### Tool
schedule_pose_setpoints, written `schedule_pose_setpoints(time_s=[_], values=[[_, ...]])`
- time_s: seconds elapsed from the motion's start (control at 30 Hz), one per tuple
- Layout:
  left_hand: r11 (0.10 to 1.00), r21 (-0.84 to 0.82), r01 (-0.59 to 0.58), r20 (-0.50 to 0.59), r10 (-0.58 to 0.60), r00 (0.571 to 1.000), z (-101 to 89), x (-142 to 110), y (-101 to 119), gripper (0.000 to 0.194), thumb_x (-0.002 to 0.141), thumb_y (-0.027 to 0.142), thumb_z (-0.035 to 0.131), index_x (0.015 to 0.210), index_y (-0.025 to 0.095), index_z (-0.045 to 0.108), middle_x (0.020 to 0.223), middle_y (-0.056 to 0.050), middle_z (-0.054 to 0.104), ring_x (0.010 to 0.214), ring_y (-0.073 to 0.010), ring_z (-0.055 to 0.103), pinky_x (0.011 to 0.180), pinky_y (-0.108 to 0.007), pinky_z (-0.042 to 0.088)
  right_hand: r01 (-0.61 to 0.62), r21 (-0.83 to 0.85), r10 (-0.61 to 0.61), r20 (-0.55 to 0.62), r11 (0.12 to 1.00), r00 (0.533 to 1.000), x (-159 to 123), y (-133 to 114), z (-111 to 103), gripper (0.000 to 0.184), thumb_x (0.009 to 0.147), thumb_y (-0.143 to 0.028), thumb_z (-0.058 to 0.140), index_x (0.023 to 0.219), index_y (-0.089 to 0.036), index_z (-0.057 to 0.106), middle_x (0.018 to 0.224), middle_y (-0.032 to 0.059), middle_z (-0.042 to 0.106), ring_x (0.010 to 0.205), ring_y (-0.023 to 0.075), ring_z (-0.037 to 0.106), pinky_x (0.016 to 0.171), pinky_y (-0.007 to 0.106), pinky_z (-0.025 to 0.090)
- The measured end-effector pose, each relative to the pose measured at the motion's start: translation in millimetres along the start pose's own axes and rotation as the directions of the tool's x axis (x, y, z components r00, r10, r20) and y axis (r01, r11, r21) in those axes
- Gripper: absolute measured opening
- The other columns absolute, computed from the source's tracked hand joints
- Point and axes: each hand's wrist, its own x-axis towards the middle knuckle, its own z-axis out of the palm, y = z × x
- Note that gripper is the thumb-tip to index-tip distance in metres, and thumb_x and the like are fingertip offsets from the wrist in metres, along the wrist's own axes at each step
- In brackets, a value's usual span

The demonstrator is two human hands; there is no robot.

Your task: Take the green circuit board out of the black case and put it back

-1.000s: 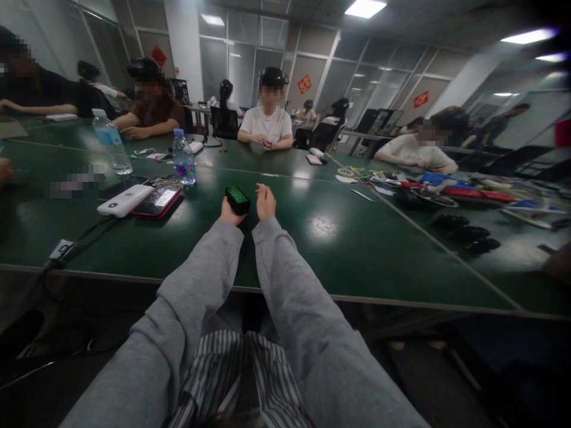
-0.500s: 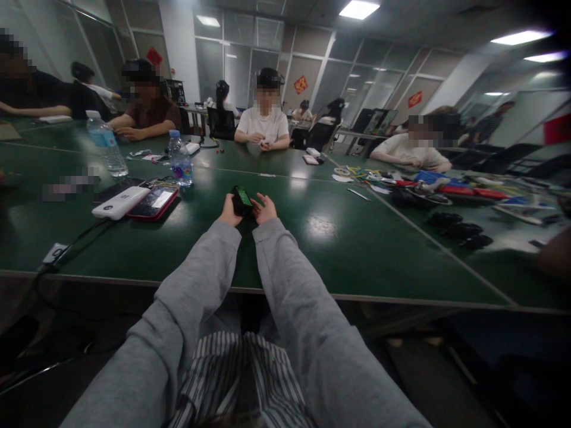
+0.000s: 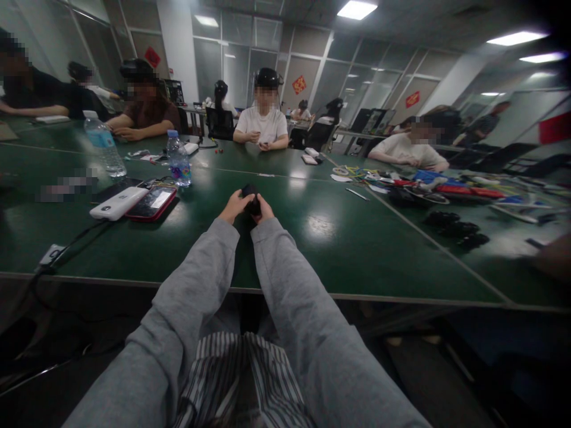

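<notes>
Ahead of you, beyond the green desk [image 3: 357, 249], a glass partition [image 3: 236, 65] lines the room beside a pale pillar [image 3: 176, 65]. You have black chairs [image 3: 220, 123] farther back and bright rectangular ceiling lights [image 3: 357, 9] overhead; red decorations [image 3: 299, 85] hang on the panels.

This looks like an office or shared workroom. A long green tabletop [image 3: 379, 255] runs across it, with cables [image 3: 357, 172] heaped towards its right edge and 2 plastic bottles towards its left edge. At least 3 people sit along its far edge, 1 in a white shirt [image 3: 263, 126]. Behind are glass partitions [image 3: 234, 65], black office chairs, more desks and rectangular ceiling lights [image 3: 357, 9].
</notes>
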Motion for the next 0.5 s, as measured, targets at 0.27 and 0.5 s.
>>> schedule_pose_setpoints(time_s=[0.27, 0.5], values=[[0.988, -0.129, -0.082, 0.065, 0.091, 0.994, 8.1, -8.8, 2.8, 0.073, 0.066, 0.012, 0.087, 0.133, 0.015, 0.058, 0.121, -0.015, 0.070, 0.117, -0.0264, 0.064, 0.100, -0.038, 0.051, -0.066, 0.136, 0.062, 0.030, 0.989, 0.998, -7.3, -12.3, -7.5, 0.028, 0.102, -0.033, 0.044, 0.097, -0.017, 0.067, 0.063, -0.0015, 0.065, 0.060, 0.0137, 0.064, 0.054, 0.023, 0.056], [0.966, -0.236, -0.105, 0.021, 0.113, 0.993, 7.6, -9.2, 1.2, 0.065, 0.055, 0.008, 0.091, 0.115, 0.018, 0.068, 0.121, -0.012, 0.068, 0.128, -0.0281, 0.058, 0.108, -0.038, 0.047, -0.051, 0.144, 0.047, 0.035, 0.988, 0.998, -14.0, -10.5, -4.2, 0.023, 0.100, -0.031, 0.050, 0.101, -0.017, 0.068, 0.065, -0.0010, 0.068, 0.064, 0.0135, 0.065, 0.058, 0.021, 0.057]])
